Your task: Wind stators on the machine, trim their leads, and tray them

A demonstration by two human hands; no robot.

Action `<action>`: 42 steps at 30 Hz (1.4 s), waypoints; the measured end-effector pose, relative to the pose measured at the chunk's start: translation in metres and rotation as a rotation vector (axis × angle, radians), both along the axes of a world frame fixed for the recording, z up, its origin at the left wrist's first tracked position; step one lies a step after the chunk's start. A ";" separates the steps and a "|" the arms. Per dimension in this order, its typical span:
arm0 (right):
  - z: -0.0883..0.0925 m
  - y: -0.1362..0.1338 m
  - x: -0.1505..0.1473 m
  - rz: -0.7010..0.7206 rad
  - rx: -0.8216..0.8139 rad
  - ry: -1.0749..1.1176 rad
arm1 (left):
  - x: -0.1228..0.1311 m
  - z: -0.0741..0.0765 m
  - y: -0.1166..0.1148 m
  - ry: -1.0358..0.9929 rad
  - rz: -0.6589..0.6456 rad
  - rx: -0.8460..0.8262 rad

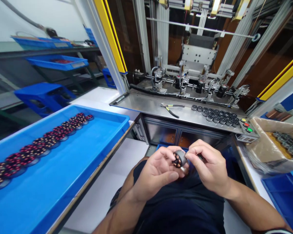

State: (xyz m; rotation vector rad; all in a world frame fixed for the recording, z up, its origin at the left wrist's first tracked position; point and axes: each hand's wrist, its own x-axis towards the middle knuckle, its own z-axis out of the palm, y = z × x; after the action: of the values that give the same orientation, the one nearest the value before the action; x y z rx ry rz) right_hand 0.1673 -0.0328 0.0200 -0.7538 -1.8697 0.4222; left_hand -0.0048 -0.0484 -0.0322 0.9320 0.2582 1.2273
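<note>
A small round wound stator (180, 159) with copper coils sits between both hands above my lap. My left hand (158, 170) cups it from below and the left, fingers curled around it. My right hand (207, 165) pinches at its right side with thumb and forefinger; a thin wire end seems to be in that pinch, too fine to be sure. To my left a blue tray (70, 162) holds a long row of wound stators (41, 143).
A steel machine shelf (148, 105) ahead carries pliers (172, 109) and several dark unwound stators (217, 115). Coloured push buttons (246, 125) sit at its right end. A lined cardboard box (266, 130) of stators and a blue bin (283, 191) stand right.
</note>
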 end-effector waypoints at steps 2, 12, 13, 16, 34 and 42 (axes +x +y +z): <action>0.001 0.002 -0.001 0.013 -0.049 0.006 | -0.001 0.001 0.000 -0.043 0.065 0.017; 0.010 0.011 0.011 0.192 0.233 -0.141 | 0.004 0.001 0.007 0.039 -0.268 -0.195; 0.010 0.012 0.013 0.216 0.236 -0.144 | 0.004 0.001 0.006 0.043 -0.251 -0.189; 0.012 0.014 0.017 0.311 0.194 -0.124 | 0.003 0.003 0.002 0.053 -0.127 -0.170; 0.031 0.009 0.020 0.274 0.144 -0.212 | 0.006 0.012 0.002 -0.186 0.078 -0.076; 0.047 0.009 0.022 0.325 0.284 -0.351 | 0.011 0.006 0.004 0.020 -0.383 -0.094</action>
State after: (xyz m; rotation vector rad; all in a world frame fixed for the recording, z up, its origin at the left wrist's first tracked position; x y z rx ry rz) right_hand 0.1896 -0.0238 0.0672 -0.3463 -2.3345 0.2255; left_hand 0.0061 -0.0441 -0.0265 0.8654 0.1427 0.8474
